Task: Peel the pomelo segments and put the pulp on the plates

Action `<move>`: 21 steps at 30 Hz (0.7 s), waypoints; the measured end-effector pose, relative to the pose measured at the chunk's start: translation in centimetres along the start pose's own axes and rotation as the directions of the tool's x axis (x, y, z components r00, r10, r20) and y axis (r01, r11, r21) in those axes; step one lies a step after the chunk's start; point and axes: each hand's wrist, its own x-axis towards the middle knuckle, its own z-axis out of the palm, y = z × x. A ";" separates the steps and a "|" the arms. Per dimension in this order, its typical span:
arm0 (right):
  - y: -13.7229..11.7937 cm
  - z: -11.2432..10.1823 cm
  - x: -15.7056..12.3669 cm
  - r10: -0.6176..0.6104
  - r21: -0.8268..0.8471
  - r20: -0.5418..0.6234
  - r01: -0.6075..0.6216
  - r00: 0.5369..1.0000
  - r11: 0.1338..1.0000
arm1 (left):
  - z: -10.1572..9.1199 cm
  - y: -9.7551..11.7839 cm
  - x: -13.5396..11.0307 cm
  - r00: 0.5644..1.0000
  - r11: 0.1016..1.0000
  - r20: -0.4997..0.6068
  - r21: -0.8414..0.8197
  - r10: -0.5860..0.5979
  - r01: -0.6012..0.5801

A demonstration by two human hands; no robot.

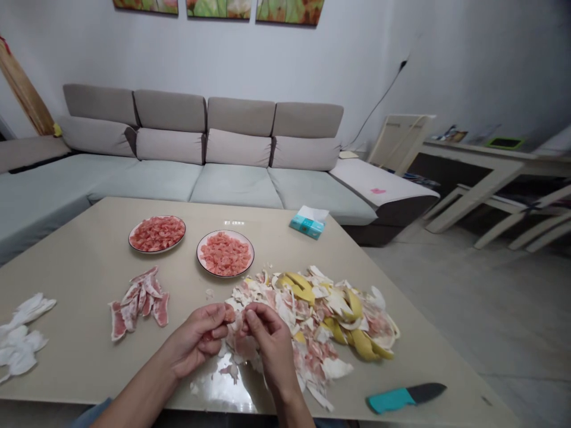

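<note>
A piece of pomelo flesh (229, 313) was gripped at the near edge of the table (75, 285) by the left hand (196, 340) and the right hand (270, 348), with the fingers (255, 316) of both hands curled closed around it. A heap of peel (314, 321), with yellow rind, white pith and pink scraps mixed together, was spread beneath and to the right of the hands. Nearer the right corner, a knife (405, 397) with a teal handle and a dark blade was left lying just beyond the heap. To the left, a pile of white pith (20, 339) was placed near the table's left edge, and pink segments (139, 303) were laid between it and the hands. Farther on, two plates (198, 252) of pink pulp were set side by side, and a tissue box (308, 223) was placed to their right. A grey sofa (236, 184) was seen beyond the table, below three paintings (218, 7) on the wall.
</note>
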 end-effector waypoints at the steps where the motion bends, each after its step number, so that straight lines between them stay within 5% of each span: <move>1: 0.0 0.0 0.0 -0.003 -0.003 0.002 0.003 1.000 1.000 | 0.0 0.0 0.0 1.000 1.000 0.005 0.006 -0.002 0.002; 15: -0.4 0.0 -0.2 -0.024 -0.065 0.072 0.029 0.997 0.997 | 1.4 -0.1 -0.6 0.996 0.903 -0.078 0.429 0.049 -0.011; 21: -0.1 0.0 -0.4 -0.037 -0.100 0.046 0.041 0.998 0.994 | 1.2 0.5 -0.8 0.992 0.885 -0.090 0.465 0.091 -0.039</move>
